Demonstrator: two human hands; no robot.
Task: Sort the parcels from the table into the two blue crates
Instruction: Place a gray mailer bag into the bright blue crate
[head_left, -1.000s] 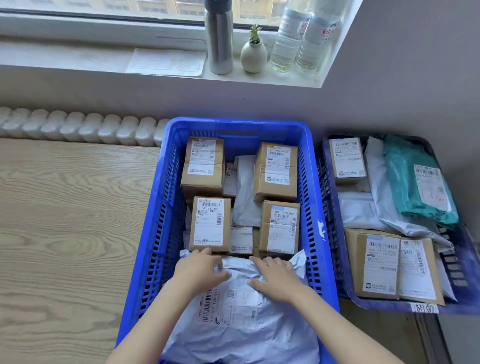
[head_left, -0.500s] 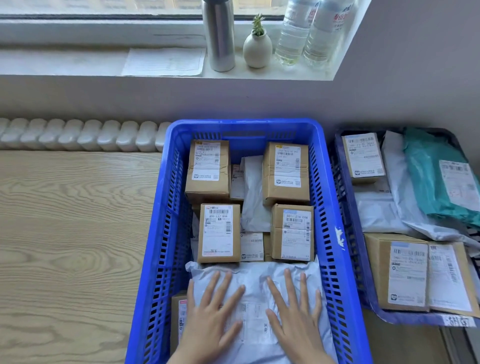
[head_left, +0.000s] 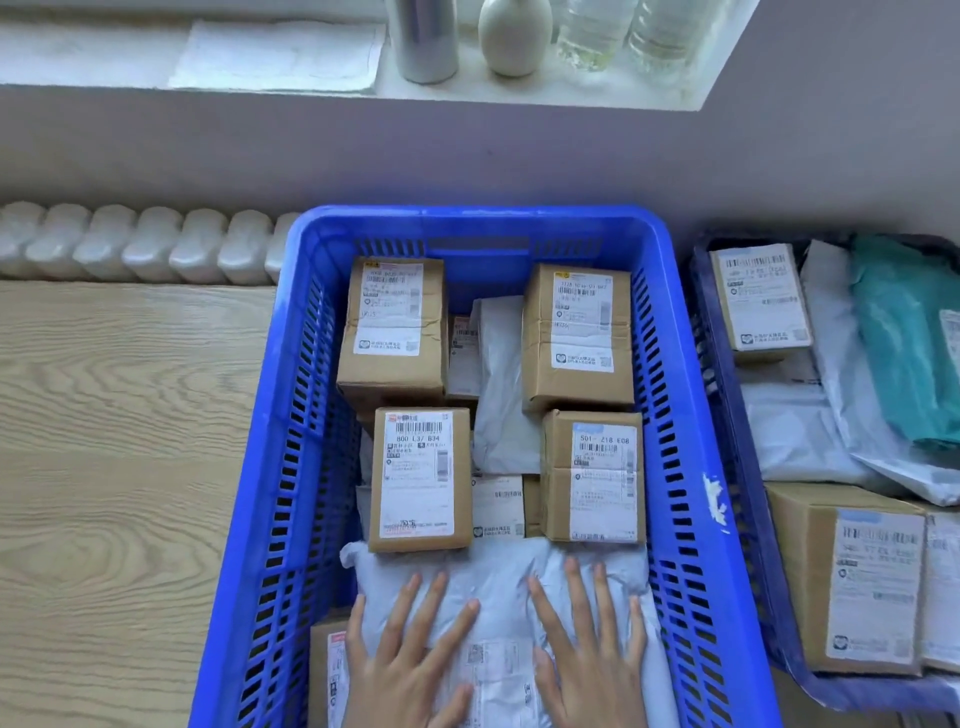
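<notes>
Both hands, left hand (head_left: 410, 670) and right hand (head_left: 592, 660), press flat with fingers spread on the soft pale-grey plastic mailer bag (head_left: 498, 587) inside the bright blue slotted plastic crate (head_left: 680, 467); it looks light, floppy, best pinched at its edges

2 blue crates (head_left: 691, 415), 2 hands (head_left: 410, 670), perhaps 7 brown boxes (head_left: 418, 478)

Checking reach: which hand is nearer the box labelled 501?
Right. The right hand lies just below the 501 box; the left hand is farther off, below-left.
</notes>
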